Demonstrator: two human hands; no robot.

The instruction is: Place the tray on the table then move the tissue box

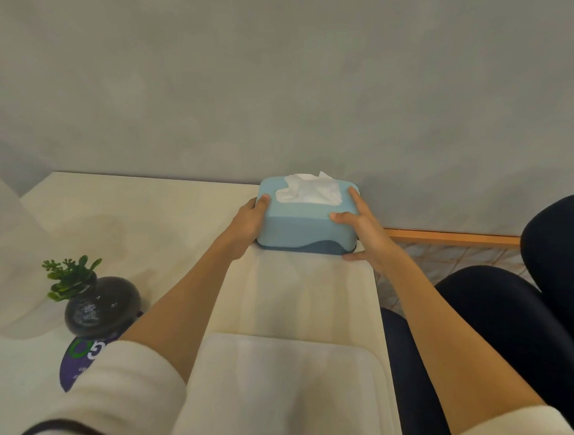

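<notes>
Two hands hold the blue tissue box at the back of the table.

The left hand [249,224] and the right hand [365,231] press on the two short ends of the tissue box [306,223], fingers spread wide. It sits by the wall, at the far end of the table [132,218]. The white tray [292,390] lies closer. The box looks light, hard and smooth, so it may slip. The ends are the best place to hold.
</notes>
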